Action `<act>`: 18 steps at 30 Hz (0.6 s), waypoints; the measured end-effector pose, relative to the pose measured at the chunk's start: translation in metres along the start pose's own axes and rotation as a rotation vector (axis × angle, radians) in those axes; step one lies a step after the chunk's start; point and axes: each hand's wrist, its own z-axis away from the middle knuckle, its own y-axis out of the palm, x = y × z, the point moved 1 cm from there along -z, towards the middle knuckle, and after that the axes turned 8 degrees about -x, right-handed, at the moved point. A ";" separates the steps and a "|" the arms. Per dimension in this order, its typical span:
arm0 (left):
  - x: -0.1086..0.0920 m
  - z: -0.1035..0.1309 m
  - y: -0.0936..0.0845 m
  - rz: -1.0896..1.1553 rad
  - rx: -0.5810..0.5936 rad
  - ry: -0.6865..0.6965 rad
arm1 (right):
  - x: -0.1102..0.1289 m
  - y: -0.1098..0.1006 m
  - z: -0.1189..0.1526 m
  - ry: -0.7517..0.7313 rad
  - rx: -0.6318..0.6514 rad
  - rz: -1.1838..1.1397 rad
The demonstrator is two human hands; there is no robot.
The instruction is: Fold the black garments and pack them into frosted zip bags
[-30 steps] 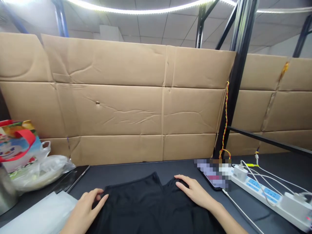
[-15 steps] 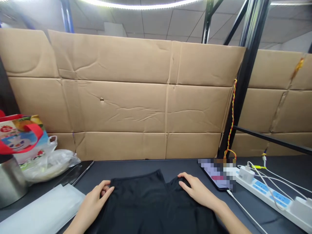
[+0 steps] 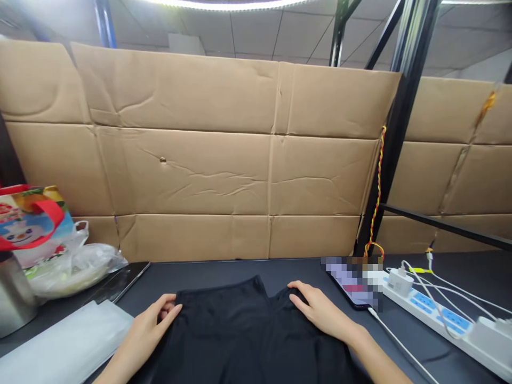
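Observation:
A black garment lies spread on the dark table, its far edge dipping in a notch right of the middle. The lower part runs out of the bottom of the view. At its far left corner, my left hand is closed, thumb and fingers pinching the cloth. My right hand grips the far edge on the other side, with the fingers over the fabric and the thumb on top. Some fingertips are hidden by the cloth.
On the left are a white packet, a metal cup, a clear plastic bag and a colourful bag. To the right, a phone with a cable lies beside a white power strip. Cardboard walls the back.
The whole view has shifted slightly, so everything sits a little further left and higher. Both hands keep their hold on the garment.

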 end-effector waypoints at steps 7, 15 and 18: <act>0.002 -0.002 0.001 0.018 0.001 0.007 | 0.001 -0.001 0.001 0.008 0.000 0.002; 0.004 -0.001 0.002 -0.021 0.035 0.026 | 0.000 -0.001 0.001 0.026 0.001 -0.012; 0.005 -0.002 0.003 -0.026 0.038 0.032 | 0.000 0.000 0.001 0.037 -0.007 -0.011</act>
